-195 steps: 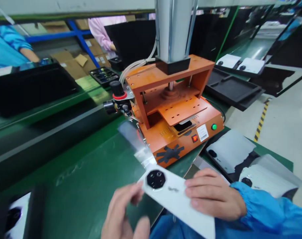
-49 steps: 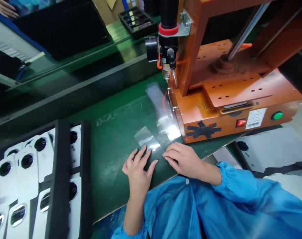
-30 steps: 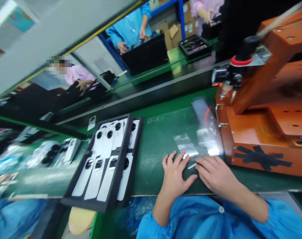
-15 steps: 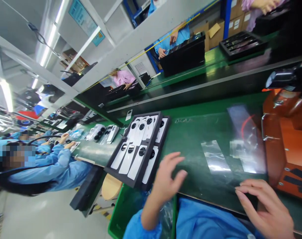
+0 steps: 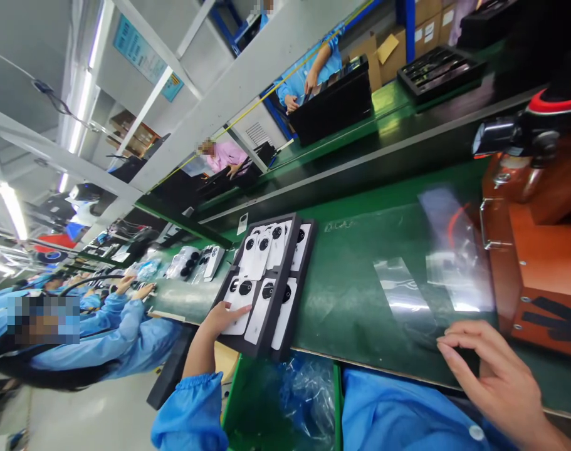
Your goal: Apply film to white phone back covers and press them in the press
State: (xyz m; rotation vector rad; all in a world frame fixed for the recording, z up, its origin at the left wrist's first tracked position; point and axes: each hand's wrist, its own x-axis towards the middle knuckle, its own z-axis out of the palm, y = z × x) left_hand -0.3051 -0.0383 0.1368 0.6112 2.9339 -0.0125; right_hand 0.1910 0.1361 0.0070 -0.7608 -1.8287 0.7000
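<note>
On green tabletop (image 5: pixel 348 300), illegible scrawl (image 5: pixel 340 225), left hand (image 5: pixel 218 318) on white panel (image 5: pixel 241 322), right hand (image 5: pixel 499 371) half-curled, grips unclear.

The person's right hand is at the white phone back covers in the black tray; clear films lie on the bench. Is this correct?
Wrong hand: the head view shows the left hand at the white phone back covers in the black tray. The rest is right.

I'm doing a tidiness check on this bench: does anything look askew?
Yes: at the far end of the left black tray, white phone back panels overlap at uneven angles, looking heaped rather than neatly laid.
</note>
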